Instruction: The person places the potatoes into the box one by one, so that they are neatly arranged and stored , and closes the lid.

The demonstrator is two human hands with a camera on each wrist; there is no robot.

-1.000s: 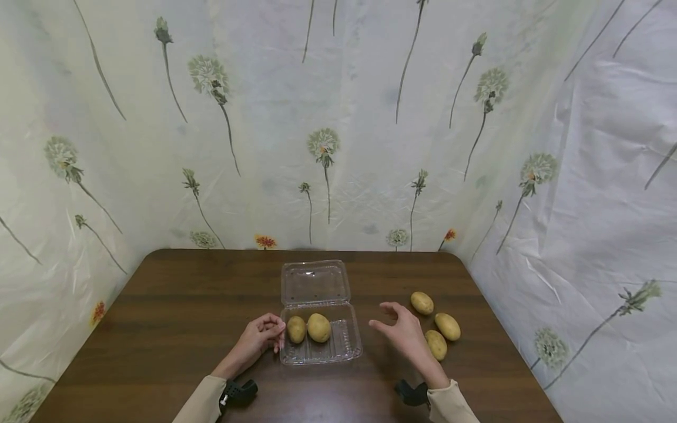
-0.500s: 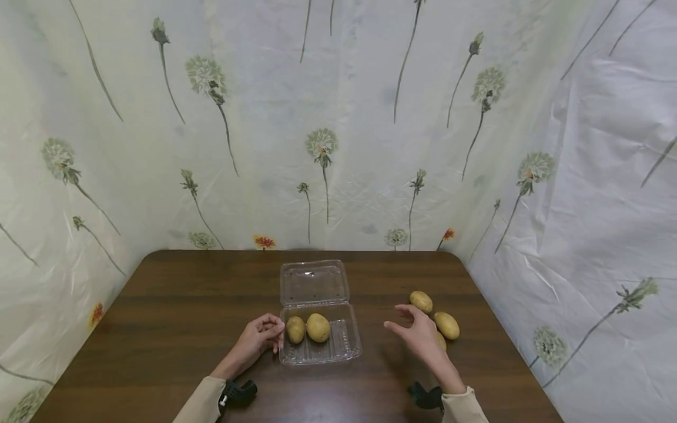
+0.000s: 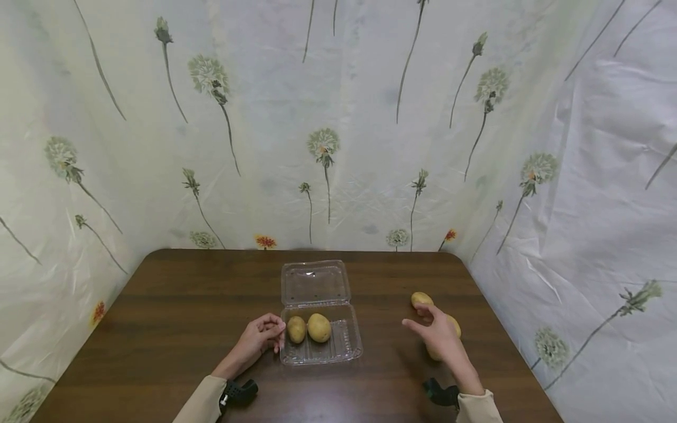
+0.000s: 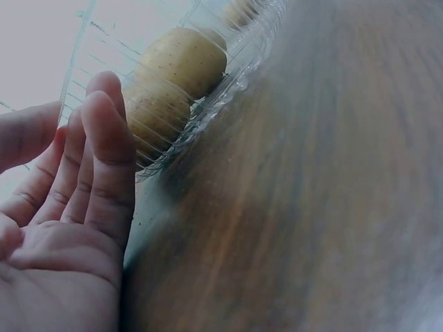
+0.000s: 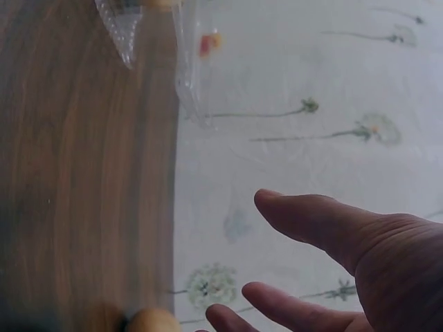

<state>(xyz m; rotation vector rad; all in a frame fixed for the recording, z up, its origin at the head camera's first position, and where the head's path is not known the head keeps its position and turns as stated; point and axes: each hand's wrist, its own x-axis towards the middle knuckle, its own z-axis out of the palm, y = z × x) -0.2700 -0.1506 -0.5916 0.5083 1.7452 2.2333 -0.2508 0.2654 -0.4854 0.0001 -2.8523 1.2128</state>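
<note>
A clear plastic clamshell container lies with its lid folded back. Two potatoes, one at the left and a rounder one beside it, sit in the base. My left hand pinches the container's left rim; the left wrist view shows thumb and fingers at that edge. Over on the right, my right hand hovers above loose potatoes, thumb and fingers spread with nothing between them. The far potato shows beyond its fingertips. Behind the hand, another potato and a nearer one are mostly hidden.
Everything rests on a dark brown wooden table with rounded far corners. A pale curtain printed with dandelions hangs behind it and along both sides. Black wrist straps sit at both cuffs.
My right hand has moved to the right, away from the container and over the loose potatoes, covering more of them. The left hand and the container have stayed in place.
</note>
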